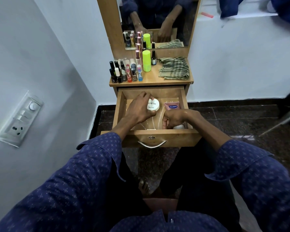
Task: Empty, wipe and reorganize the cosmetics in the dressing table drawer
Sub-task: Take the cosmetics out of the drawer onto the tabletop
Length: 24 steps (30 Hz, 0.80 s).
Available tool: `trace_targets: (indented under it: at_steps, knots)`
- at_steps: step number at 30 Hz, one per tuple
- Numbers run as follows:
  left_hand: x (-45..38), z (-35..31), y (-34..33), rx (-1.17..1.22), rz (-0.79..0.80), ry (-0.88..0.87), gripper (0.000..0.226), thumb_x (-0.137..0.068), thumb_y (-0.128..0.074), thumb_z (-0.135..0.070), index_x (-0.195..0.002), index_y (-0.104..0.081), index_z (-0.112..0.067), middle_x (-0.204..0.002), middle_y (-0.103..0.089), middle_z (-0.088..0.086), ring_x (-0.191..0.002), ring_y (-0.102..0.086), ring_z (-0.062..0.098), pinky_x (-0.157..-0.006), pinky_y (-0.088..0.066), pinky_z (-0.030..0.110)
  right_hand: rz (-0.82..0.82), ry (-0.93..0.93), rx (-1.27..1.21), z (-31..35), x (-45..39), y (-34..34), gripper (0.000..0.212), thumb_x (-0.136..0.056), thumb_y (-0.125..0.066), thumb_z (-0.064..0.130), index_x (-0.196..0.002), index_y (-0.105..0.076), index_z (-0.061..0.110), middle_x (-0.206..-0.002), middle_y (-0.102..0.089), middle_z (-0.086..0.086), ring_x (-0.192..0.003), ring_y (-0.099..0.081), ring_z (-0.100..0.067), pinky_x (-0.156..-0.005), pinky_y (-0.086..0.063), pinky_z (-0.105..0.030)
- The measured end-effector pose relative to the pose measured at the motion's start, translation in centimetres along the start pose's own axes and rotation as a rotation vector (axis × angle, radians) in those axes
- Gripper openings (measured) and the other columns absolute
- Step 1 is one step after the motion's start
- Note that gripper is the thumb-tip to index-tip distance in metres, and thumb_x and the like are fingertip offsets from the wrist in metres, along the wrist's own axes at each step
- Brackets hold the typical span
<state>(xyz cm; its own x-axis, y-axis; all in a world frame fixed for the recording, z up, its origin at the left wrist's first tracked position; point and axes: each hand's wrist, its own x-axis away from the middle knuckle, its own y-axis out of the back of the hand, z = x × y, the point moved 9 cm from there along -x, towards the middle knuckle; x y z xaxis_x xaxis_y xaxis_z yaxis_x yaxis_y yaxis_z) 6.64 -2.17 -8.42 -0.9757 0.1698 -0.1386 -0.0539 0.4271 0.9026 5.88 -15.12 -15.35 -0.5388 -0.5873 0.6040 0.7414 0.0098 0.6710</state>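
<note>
head view, looking down, close above open drawer [151,113]

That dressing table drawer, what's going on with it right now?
A person sits at the open drawer with both hands inside. The left hand grips a round white nail polish remover tub; the right hand is curled around a white container at the front right corner. A pink Vaseline tube lies in the drawer. Nail polishes and lip products stand on the tabletop beside a checked cloth.
</note>
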Motion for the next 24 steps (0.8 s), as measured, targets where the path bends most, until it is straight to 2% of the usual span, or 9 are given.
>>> trace_targets:
  at_steps: [3, 6, 8, 10, 12, 14, 18, 21, 24]
  knots:
    - [0.0, 0.1, 0.6, 0.009, -0.022, 0.004, 0.066, -0.073, -0.086, -0.038, -0.13, -0.059, -0.018, -0.127, -0.057, 0.002, -0.115, -0.057, 0.023, -0.084, -0.049, 0.033, -0.001, -0.012, -0.007, -0.1, -0.1, -0.1, 0.019, -0.097, -0.069, 0.008, -0.113, -0.078, 0.009, -0.111, -0.077, -0.002, -0.107, -0.07, -0.018, -0.094, -0.055, -0.029]
    - [-0.1, -0.2, 1.2, -0.013, -0.045, -0.016, 0.065, -0.074, -0.085, -0.037, -0.131, -0.059, -0.018, -0.13, -0.056, 0.002, -0.117, -0.056, 0.023, -0.083, -0.046, 0.032, 0.001, -0.024, -0.023, -0.2, -0.1, -0.1, 0.021, -0.097, -0.067, 0.006, -0.116, -0.076, 0.008, -0.115, -0.076, -0.005, -0.11, -0.07, -0.019, -0.097, -0.055, -0.03]
    - [0.0, -0.5, 1.7, -0.031, -0.069, -0.026, 0.066, -0.075, -0.084, -0.038, -0.132, -0.058, -0.018, -0.129, -0.055, 0.002, -0.115, -0.056, 0.024, -0.085, -0.051, 0.035, 0.004, -0.007, -0.059, -0.1, -0.1, -0.1, 0.019, -0.094, -0.07, 0.005, -0.112, -0.077, 0.009, -0.109, -0.078, -0.005, -0.106, -0.072, -0.021, -0.098, -0.057, -0.034]
    - [0.0, -0.7, 2.2, -0.049, -0.109, -0.03, 0.066, -0.076, -0.082, -0.038, -0.133, -0.058, -0.015, -0.128, -0.054, 0.003, -0.115, -0.055, 0.023, -0.091, -0.052, 0.038, -0.026, 0.024, -0.164, -0.2, 0.2, 0.4, 0.016, -0.09, -0.074, 0.003, -0.105, -0.077, 0.009, -0.096, -0.079, -0.002, -0.093, -0.074, -0.018, -0.091, -0.06, -0.036]
    - [-0.1, -0.9, 2.7, -0.056, -0.15, -0.032, 0.062, -0.079, -0.08, -0.037, -0.131, -0.058, -0.013, -0.128, -0.054, 0.005, -0.116, -0.052, 0.023, -0.096, -0.051, 0.04, -0.144, 0.051, -0.243, -0.4, 0.8, 2.2, 0.013, -0.087, -0.076, 0.004, -0.098, -0.077, 0.01, -0.088, -0.08, -0.002, -0.081, -0.072, -0.015, -0.077, -0.058, -0.033]
    - [-0.2, -1.0, 3.2, -0.055, -0.194, -0.032, 0.059, -0.08, -0.08, -0.036, -0.129, -0.059, -0.012, -0.128, -0.053, 0.006, -0.118, -0.052, 0.023, -0.097, -0.052, 0.042, -0.311, 0.079, -0.29, -0.4, 1.7, 4.8, 0.011, -0.086, -0.075, 0.005, -0.096, -0.077, 0.01, -0.089, -0.079, -0.007, -0.077, -0.07, -0.013, -0.072, -0.055, -0.03]
    - [-0.3, -0.9, 3.7, -0.066, -0.272, -0.002, 0.056, -0.084, -0.081, -0.039, -0.128, -0.061, -0.01, -0.134, -0.049, 0.008, -0.12, -0.052, 0.024, -0.099, -0.052, 0.039, -0.636, 0.114, -0.381, -0.8, 4.2, 9.6, 0.01, -0.088, -0.073, 0.008, -0.095, -0.077, 0.014, -0.087, -0.077, -0.006, -0.075, -0.068, -0.01, -0.068, -0.053, -0.026]
    - [-0.8, -1.0, 3.8, -0.068, -0.3, 0.018, 0.052, -0.087, -0.08, -0.036, -0.128, -0.064, -0.009, -0.135, -0.05, 0.008, -0.123, -0.052, 0.024, -0.102, -0.053, 0.041, -0.837, 0.124, -0.423, -1.5, 5.3, 12.3, 0.011, -0.088, -0.076, 0.011, -0.098, -0.077, 0.014, -0.085, -0.075, 0.001, -0.08, -0.071, -0.014, -0.072, -0.057, -0.031]
    - [-1.1, -1.1, 3.8, -0.046, -0.321, 0.047, 0.05, -0.089, -0.079, -0.033, -0.13, -0.066, -0.007, -0.135, -0.05, 0.009, -0.125, -0.051, 0.024, -0.101, -0.053, 0.039, -0.992, 0.103, -0.451, -1.9, 5.9, 13.9, 0.017, -0.085, -0.079, 0.013, -0.102, -0.077, 0.016, -0.084, -0.073, 0.004, -0.078, -0.067, -0.008, -0.07, -0.052, -0.024]
